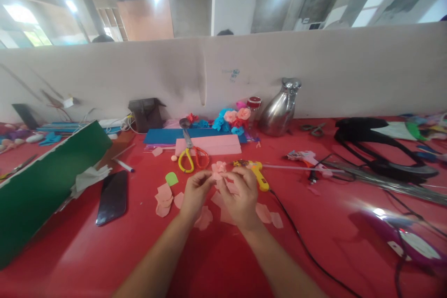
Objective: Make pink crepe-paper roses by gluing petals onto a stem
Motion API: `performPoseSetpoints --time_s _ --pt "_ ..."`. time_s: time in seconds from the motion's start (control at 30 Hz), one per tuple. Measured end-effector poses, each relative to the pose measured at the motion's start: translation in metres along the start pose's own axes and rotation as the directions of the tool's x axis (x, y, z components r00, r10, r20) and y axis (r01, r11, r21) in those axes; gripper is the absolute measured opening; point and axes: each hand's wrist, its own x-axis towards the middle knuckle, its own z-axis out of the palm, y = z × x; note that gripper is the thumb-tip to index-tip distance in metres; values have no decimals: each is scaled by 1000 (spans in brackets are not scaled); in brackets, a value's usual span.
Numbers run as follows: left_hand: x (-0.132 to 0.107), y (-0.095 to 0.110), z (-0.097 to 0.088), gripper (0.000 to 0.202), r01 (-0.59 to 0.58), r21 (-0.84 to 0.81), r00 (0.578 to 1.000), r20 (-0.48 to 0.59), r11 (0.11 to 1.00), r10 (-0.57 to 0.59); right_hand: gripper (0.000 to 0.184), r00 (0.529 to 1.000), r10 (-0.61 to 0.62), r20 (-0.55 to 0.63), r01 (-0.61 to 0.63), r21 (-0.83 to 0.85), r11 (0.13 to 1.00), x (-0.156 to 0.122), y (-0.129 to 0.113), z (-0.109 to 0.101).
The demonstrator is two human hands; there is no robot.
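My left hand (194, 194) and my right hand (239, 194) meet over the red table (209, 260), fingers pinched on a small pink paper petal (218, 176) held between them. Several loose pink petals (164, 198) lie on the table around and under both hands. A small pink paper flower (220, 165) lies just beyond my fingers. Beside my right hand rests a yellow glue gun (259, 174), its black cord (296, 237) trailing toward me.
Yellow-and-orange scissors (190, 153) lie on a pink paper sheet (209, 145). A black phone (112, 197) and a green board (42, 181) sit at left. Paper flowers (232, 118), a metal jug (279, 109), another glue gun (305, 157), wires (377, 177) and a black bag (370, 137) lie behind and right.
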Motion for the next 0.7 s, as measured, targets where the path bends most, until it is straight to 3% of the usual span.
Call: performPoseSetpoints --time_s 0.23,0.37,0.53,0.7 --pt "0 -1 0 11 5 12 1000 -7 1000 -5 15 994 -104 9 105 -88 991 -1 0 -2" --pt "-1 2 1 11 22 -14 1000 -11 1000 -23 25 991 -130 -36 129 -28 991 -1 -2 -7" --pt "1 -1 -2 11 13 -29 1000 -8 1000 -13 24 997 -8 -76 19 149 989 3 -5 -11" --pt "3 -7 -5 10 40 -119 999 29 992 -37 16 993 116 -20 -110 202 973 8 -7 -10"
